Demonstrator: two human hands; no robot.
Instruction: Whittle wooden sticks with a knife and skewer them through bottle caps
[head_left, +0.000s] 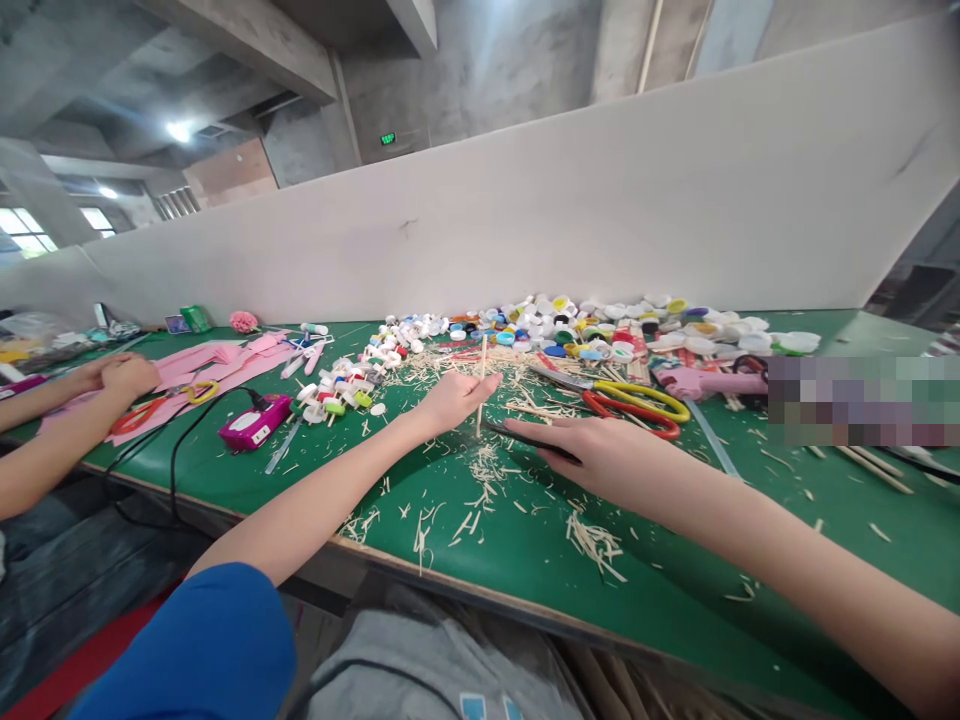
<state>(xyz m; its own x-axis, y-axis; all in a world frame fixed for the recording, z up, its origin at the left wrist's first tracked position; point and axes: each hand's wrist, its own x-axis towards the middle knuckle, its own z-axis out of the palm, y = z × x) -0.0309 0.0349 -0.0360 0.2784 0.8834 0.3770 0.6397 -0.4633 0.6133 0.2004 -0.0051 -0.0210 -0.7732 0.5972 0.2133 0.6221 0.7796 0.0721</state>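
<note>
In the head view, my left hand [456, 400] is closed around a thin wooden stick [483, 355] that stands nearly upright on the green table. My right hand [600, 450] grips a dark knife [521, 433], whose blade points left toward the stick's lower part. Whether blade and stick touch, I cannot tell. Pale wood shavings [487, 470] lie under and around both hands. Just beyond my right hand are scissors with yellow and red handles [641, 400].
Plastic bottle caps [555, 325] are heaped along the white partition [525, 220]. A pink glue gun [705, 382] lies at right, near loose sticks [874, 468]. Left are a magenta power strip [255, 422], black cable, pink sheets [199, 365] and another person's hands [127, 375].
</note>
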